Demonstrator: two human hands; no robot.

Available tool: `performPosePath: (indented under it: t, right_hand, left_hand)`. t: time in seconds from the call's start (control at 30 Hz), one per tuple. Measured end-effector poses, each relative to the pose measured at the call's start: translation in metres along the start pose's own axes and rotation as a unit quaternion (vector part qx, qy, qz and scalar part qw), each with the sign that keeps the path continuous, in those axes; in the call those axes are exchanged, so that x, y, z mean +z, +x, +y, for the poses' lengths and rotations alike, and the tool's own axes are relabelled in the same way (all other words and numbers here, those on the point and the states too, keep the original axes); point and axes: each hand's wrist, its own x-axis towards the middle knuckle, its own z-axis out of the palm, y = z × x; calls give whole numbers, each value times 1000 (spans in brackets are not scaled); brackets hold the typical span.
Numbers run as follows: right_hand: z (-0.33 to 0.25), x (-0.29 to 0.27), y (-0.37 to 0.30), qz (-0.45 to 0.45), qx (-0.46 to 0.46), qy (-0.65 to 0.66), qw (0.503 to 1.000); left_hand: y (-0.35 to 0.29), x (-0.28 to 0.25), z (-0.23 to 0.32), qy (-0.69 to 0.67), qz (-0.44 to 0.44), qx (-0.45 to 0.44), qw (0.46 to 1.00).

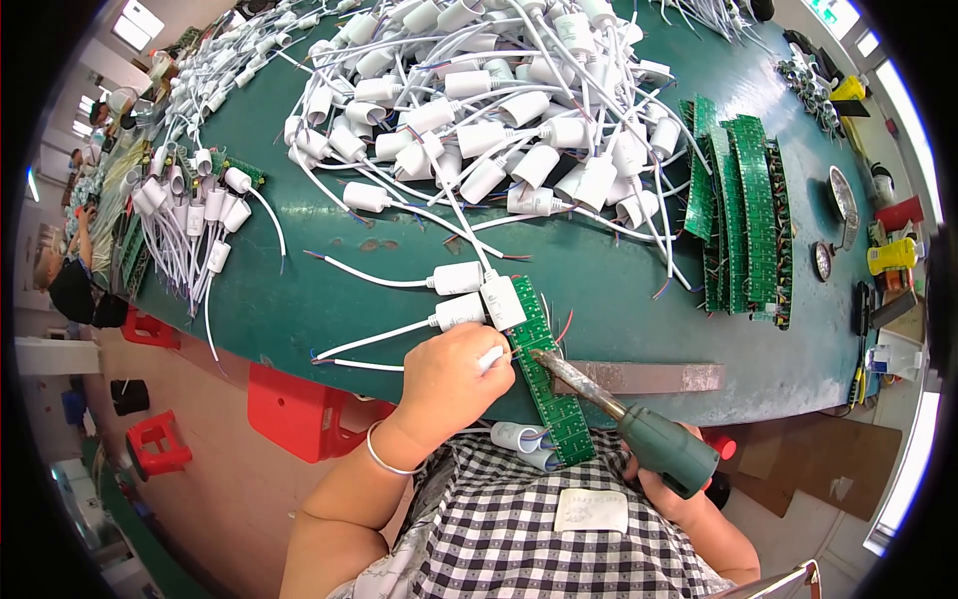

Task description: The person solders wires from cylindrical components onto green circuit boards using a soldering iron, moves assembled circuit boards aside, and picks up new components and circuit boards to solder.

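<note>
A narrow green circuit board strip [567, 424] lies at the table's front edge. Beside its upper end sit several white cylindrical caps [456, 279] with white cables. My left hand [451, 384] is closed in a pinch on a white cable [490, 358], its end held against the strip's left edge. From the right, a soldering iron [667, 451] with a green handle slants over the strip, its tip at the board close to my left fingertips. My right hand [671, 496] is wrapped round the handle, partly hidden by it. More caps [517, 436] lie by the strip's lower end.
A large heap of white caps with cables [479, 140] covers the table's far middle. Stacked green board strips [748, 215] stand at right, a flat metal bar [659, 377] near the front. A bundle of caps [205, 205] lies left. Red stools [299, 409] stand below; people sit far left.
</note>
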Motion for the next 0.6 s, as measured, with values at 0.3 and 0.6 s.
performPosePath:
  t: [0.3,0.6]
  right_hand:
    - [-5,3,5,-1,-56,-67,996]
    - [-9,2,4,-19,10,-25,999]
  left_hand:
    - [0,0,-3,13,3,12,1000]
    - [0,0,0,29,-1,6,1000]
